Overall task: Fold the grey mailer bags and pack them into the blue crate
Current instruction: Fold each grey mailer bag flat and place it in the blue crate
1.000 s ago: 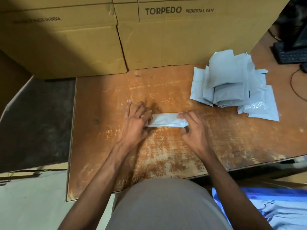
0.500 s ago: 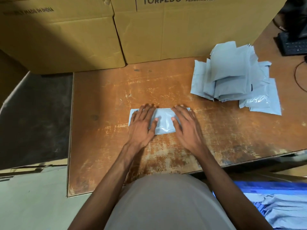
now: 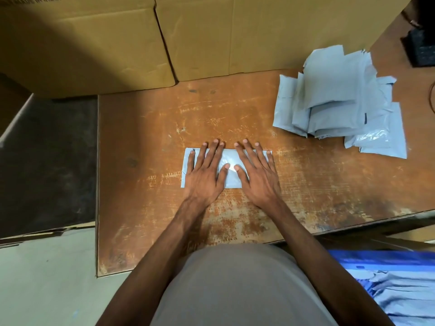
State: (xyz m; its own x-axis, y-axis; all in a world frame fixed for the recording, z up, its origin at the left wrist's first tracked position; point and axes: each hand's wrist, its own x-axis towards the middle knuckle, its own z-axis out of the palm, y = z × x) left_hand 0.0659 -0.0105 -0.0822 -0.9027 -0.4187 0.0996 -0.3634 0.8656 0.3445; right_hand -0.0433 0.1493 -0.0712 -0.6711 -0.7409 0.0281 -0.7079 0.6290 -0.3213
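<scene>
Folded mailer (image 3: 231, 171) mostly hidden under left hand (image 3: 204, 175) and right hand (image 3: 258, 176), fingers straight, splayed; blue crate (image 3: 376, 261) cut off.

A folded grey plastic mailer bag (image 3: 231, 171) lay flat near the middle of the worn brown wooden table (image 3: 146, 128). The left hand (image 3: 205, 174) and right hand (image 3: 257, 176) rested side by side on it. A loose pile of grey mailer bags (image 3: 339, 107) sat to the right and behind. Large brown cardboard boxes (image 3: 193, 34) stood along the table's back. The blue plastic crate (image 3: 386, 260) lay below the near right edge.
</scene>
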